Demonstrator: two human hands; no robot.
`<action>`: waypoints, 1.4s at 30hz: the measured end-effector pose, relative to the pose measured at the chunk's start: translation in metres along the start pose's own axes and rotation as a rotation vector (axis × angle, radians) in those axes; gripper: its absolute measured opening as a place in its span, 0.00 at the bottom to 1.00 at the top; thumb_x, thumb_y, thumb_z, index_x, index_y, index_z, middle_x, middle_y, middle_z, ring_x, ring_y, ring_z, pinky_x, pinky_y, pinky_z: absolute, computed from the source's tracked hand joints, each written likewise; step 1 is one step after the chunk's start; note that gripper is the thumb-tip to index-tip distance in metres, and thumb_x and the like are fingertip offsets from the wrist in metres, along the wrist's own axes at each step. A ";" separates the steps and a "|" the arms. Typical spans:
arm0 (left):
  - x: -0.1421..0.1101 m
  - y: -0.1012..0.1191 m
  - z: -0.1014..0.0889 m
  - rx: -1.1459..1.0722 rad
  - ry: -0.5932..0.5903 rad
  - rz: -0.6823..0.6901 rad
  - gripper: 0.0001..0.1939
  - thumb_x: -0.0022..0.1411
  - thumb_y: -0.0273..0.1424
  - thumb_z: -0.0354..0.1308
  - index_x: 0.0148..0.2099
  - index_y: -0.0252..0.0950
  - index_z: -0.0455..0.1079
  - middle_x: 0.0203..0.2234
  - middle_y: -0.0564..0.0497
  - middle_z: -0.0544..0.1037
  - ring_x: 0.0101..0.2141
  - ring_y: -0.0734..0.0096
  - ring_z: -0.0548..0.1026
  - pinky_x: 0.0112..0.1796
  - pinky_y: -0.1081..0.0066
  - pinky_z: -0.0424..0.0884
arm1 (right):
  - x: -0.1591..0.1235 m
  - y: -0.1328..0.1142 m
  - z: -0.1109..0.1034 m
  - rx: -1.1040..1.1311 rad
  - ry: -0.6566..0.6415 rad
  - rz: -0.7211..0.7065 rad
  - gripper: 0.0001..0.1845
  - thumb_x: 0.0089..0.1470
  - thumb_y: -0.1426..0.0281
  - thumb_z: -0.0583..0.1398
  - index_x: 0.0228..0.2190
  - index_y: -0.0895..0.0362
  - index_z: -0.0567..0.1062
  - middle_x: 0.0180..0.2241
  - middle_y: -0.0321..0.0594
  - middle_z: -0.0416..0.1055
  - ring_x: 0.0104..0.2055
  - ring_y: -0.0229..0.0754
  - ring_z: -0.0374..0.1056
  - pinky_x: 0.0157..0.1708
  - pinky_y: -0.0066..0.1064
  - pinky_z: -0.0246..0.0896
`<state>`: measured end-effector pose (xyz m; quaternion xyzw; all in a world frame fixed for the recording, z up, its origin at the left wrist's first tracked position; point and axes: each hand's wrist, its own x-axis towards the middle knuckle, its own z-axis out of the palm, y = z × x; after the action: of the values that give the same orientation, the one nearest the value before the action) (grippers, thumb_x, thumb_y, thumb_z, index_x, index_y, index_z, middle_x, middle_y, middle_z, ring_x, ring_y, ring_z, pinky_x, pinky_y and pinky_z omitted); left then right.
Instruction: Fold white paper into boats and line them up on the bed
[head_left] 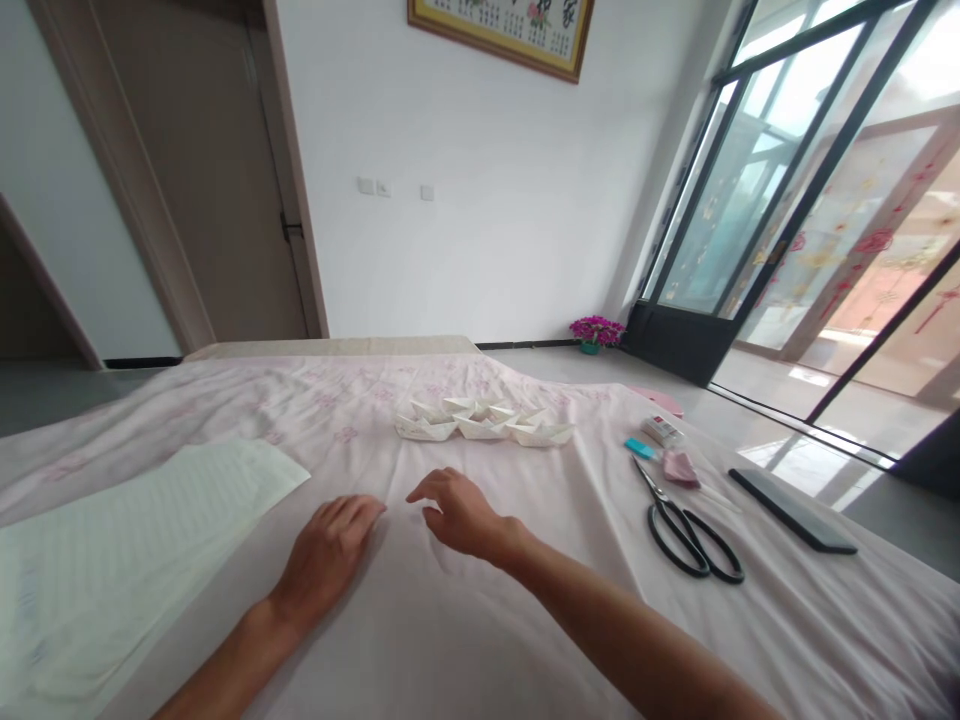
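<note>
My left hand point(330, 545) rests on the pink bedsheet point(420, 640), its fingers loosely extended and holding nothing. To its right, my right hand point(457, 510) hovers low over the sheet, thumb and forefinger apart, also without anything in it. Just beyond both hands lies a cluster of several folded white paper boats point(484, 425), set side by side and touching or nearly so. Neither hand touches them. Sheets of lined paper point(150, 540) are spread out left of my left hand.
On the right lie black-handled scissors point(686, 530), a blue eraser point(640, 448), a small white box point(663, 432), a crumpled pink piece point(680, 469) and a dark flat phone-like slab point(791, 510). Purple flowers point(596, 330) stand on the floor near the glass door point(787, 220).
</note>
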<state>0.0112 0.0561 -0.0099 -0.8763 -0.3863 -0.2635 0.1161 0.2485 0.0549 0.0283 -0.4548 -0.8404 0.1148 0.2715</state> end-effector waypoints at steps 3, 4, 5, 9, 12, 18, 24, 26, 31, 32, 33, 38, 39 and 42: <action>-0.022 -0.035 -0.022 0.187 0.075 -0.144 0.15 0.63 0.25 0.50 0.50 0.38 0.70 0.46 0.44 0.76 0.47 0.56 0.73 0.48 0.56 0.65 | -0.004 -0.007 0.023 0.040 0.002 0.014 0.21 0.47 0.81 0.58 0.42 0.53 0.79 0.42 0.39 0.76 0.44 0.44 0.69 0.48 0.34 0.60; -0.031 -0.047 -0.029 0.255 0.097 -0.209 0.16 0.63 0.26 0.50 0.51 0.38 0.70 0.47 0.43 0.76 0.48 0.53 0.72 0.50 0.54 0.64 | -0.005 -0.008 0.029 0.046 0.013 0.021 0.20 0.46 0.81 0.58 0.41 0.54 0.79 0.41 0.39 0.77 0.44 0.43 0.69 0.48 0.33 0.59; -0.040 -0.058 -0.035 0.312 0.095 -0.277 0.16 0.63 0.27 0.50 0.52 0.37 0.70 0.48 0.41 0.75 0.49 0.51 0.71 0.50 0.53 0.63 | -0.007 -0.008 0.034 0.049 0.032 0.030 0.19 0.47 0.81 0.58 0.40 0.54 0.79 0.41 0.39 0.76 0.44 0.43 0.69 0.48 0.33 0.58; -0.071 -0.084 -0.041 0.372 0.061 -0.408 0.18 0.62 0.28 0.49 0.53 0.35 0.70 0.48 0.38 0.74 0.48 0.49 0.72 0.48 0.52 0.65 | -0.009 -0.003 0.044 0.070 0.073 0.057 0.15 0.51 0.79 0.59 0.39 0.54 0.79 0.39 0.39 0.76 0.44 0.42 0.69 0.48 0.32 0.58; -0.074 -0.084 -0.033 0.344 0.056 -0.356 0.17 0.61 0.27 0.49 0.52 0.35 0.71 0.48 0.39 0.74 0.49 0.50 0.71 0.49 0.52 0.66 | 0.001 0.011 0.037 0.069 0.107 0.106 0.13 0.54 0.77 0.59 0.39 0.53 0.79 0.39 0.39 0.76 0.43 0.41 0.69 0.46 0.30 0.60; -0.029 -0.058 -0.008 0.148 0.066 -0.222 0.18 0.60 0.23 0.50 0.51 0.38 0.70 0.48 0.43 0.75 0.48 0.59 0.73 0.50 0.58 0.69 | 0.044 0.060 -0.004 -0.332 0.300 0.217 0.12 0.57 0.73 0.60 0.43 0.51 0.78 0.41 0.43 0.73 0.45 0.47 0.65 0.45 0.36 0.59; -0.011 -0.046 0.017 0.023 0.102 -0.137 0.16 0.63 0.21 0.48 0.48 0.40 0.72 0.46 0.46 0.75 0.48 0.63 0.72 0.51 0.59 0.70 | 0.078 0.092 -0.010 -0.431 0.283 0.158 0.14 0.55 0.71 0.61 0.44 0.48 0.77 0.43 0.44 0.70 0.46 0.50 0.60 0.45 0.41 0.56; -0.015 -0.048 0.019 0.002 0.106 -0.140 0.15 0.64 0.22 0.49 0.47 0.39 0.73 0.45 0.46 0.75 0.49 0.63 0.72 0.51 0.58 0.70 | 0.082 0.097 -0.006 -0.454 0.277 0.138 0.14 0.55 0.71 0.62 0.44 0.48 0.77 0.45 0.43 0.69 0.47 0.51 0.59 0.45 0.42 0.55; -0.020 -0.050 0.015 -0.027 0.116 -0.144 0.12 0.66 0.25 0.49 0.45 0.40 0.73 0.45 0.46 0.76 0.49 0.62 0.72 0.51 0.59 0.71 | 0.083 0.107 -0.003 -0.516 0.283 0.081 0.10 0.54 0.69 0.63 0.40 0.49 0.78 0.47 0.42 0.69 0.48 0.51 0.59 0.45 0.42 0.54; -0.020 -0.049 0.015 -0.032 0.116 -0.143 0.12 0.66 0.26 0.49 0.45 0.40 0.73 0.45 0.46 0.76 0.49 0.62 0.72 0.51 0.59 0.71 | 0.082 0.109 -0.003 -0.516 0.283 0.075 0.09 0.54 0.69 0.63 0.39 0.49 0.78 0.47 0.42 0.70 0.48 0.51 0.58 0.46 0.42 0.54; -0.020 -0.049 0.016 -0.037 0.114 -0.141 0.13 0.66 0.26 0.48 0.45 0.40 0.73 0.45 0.46 0.76 0.49 0.62 0.72 0.51 0.59 0.71 | 0.082 0.109 -0.004 -0.513 0.284 0.071 0.08 0.54 0.69 0.63 0.38 0.49 0.78 0.47 0.42 0.70 0.48 0.51 0.58 0.46 0.42 0.54; -0.019 -0.048 0.019 -0.047 0.098 -0.140 0.13 0.66 0.25 0.48 0.45 0.40 0.73 0.45 0.46 0.76 0.50 0.61 0.71 0.52 0.58 0.70 | 0.081 0.108 -0.006 -0.492 0.275 0.057 0.03 0.55 0.68 0.63 0.33 0.49 0.79 0.47 0.40 0.71 0.48 0.50 0.59 0.46 0.41 0.53; -0.019 -0.048 0.019 -0.046 0.095 -0.141 0.13 0.66 0.25 0.48 0.45 0.40 0.74 0.45 0.47 0.76 0.50 0.61 0.71 0.52 0.59 0.70 | 0.081 0.107 -0.006 -0.488 0.270 0.058 0.03 0.55 0.68 0.63 0.32 0.50 0.79 0.46 0.40 0.71 0.48 0.50 0.59 0.46 0.41 0.53; -0.020 -0.049 0.018 -0.042 0.094 -0.143 0.13 0.67 0.25 0.48 0.44 0.40 0.74 0.45 0.46 0.76 0.50 0.62 0.71 0.51 0.59 0.70 | 0.080 0.103 -0.007 -0.477 0.255 0.065 0.04 0.56 0.68 0.63 0.31 0.51 0.79 0.46 0.40 0.71 0.47 0.49 0.59 0.46 0.41 0.52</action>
<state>-0.0290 0.0841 -0.0361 -0.8355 -0.4362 -0.3201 0.0965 0.2899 0.1781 0.0169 -0.5433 -0.7877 -0.1359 0.2568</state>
